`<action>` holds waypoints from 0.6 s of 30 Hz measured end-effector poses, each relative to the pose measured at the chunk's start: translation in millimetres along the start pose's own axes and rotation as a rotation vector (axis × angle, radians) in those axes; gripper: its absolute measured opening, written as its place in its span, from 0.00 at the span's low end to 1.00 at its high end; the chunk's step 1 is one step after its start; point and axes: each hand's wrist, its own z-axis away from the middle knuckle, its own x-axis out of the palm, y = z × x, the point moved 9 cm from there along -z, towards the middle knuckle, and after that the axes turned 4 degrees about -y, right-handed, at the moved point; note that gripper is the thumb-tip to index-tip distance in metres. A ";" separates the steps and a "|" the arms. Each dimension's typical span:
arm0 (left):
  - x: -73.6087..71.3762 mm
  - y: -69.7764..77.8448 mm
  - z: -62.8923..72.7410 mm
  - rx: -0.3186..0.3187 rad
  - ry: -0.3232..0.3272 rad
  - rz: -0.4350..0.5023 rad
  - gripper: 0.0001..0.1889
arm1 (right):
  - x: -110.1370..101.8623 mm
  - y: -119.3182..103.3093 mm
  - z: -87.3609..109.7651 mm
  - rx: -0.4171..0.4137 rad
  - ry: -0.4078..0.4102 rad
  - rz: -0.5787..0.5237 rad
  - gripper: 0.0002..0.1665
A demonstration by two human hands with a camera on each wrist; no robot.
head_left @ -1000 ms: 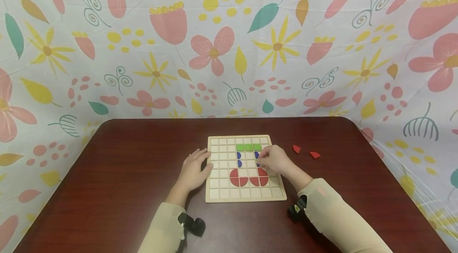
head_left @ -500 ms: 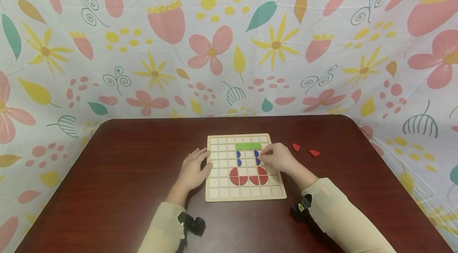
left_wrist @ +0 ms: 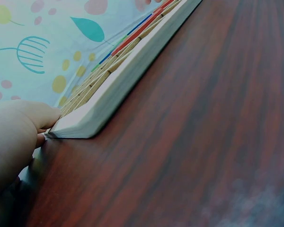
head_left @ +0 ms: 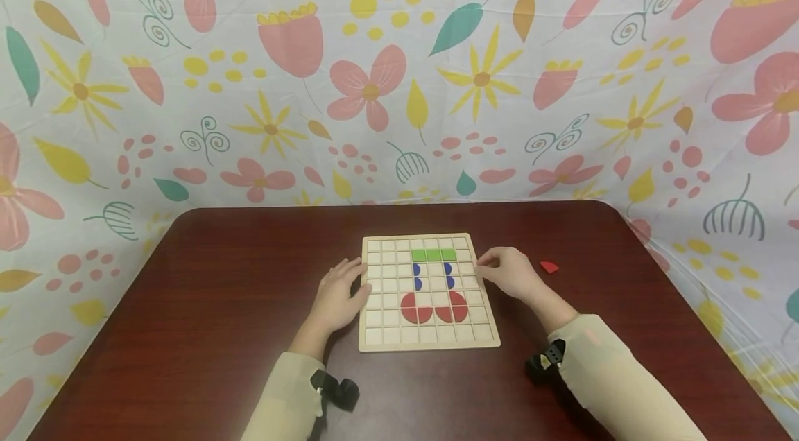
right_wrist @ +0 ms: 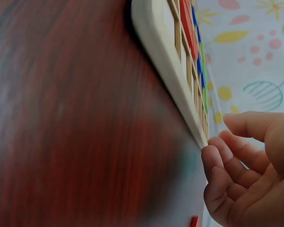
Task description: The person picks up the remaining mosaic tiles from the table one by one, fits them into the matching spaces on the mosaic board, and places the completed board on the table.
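Observation:
A pale wooden grid board (head_left: pixel 392 320) lies on the table. Set into its cells are several green squares (head_left: pixel 433 255), blue half-round pieces (head_left: pixel 449 282) and red rounded pieces (head_left: pixel 458 315). My left hand (head_left: pixel 337 297) rests at the board's left edge, thumb and fingers touching it. Just off the right edge is my right hand (head_left: pixel 513 274); in the right wrist view the fingers (right_wrist: pixel 220 184) are loosely bent, thumb apart, nothing between them. A red quarter-round piece (head_left: pixel 549 267) lies on the table to its right. The hand hides the spot where a second red piece lay.
The dark red-brown wooden table (head_left: pixel 250 254) reaches back to a flower-printed cloth (head_left: pixel 374 80). Each wrist wears a black camera, one at the left sleeve (head_left: pixel 340 394) and one at the right (head_left: pixel 546 363).
My right hand has left the blue pieces near the board's right side and moved right, now covering the nearer red piece. My left hand stays in place.

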 end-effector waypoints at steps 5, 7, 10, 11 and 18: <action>-0.1 -0.6 0.0 0.003 0.003 0.005 0.23 | -12.3 10.5 1.7 -0.009 0.029 0.050 0.15; -0.3 -0.4 0.2 0.005 0.005 0.007 0.23 | -17.2 13.5 3.0 -0.014 0.037 0.072 0.15; -0.5 0.3 0.3 0.007 0.008 0.009 0.24 | -23.9 18.1 5.3 -0.010 0.044 0.099 0.16; -0.6 0.5 0.4 0.006 0.007 0.009 0.24 | -25.7 19.7 6.2 -0.007 0.046 0.104 0.16; -0.6 0.8 1.0 0.001 0.006 0.012 0.24 | -35.9 29.4 9.0 0.000 0.066 0.116 0.15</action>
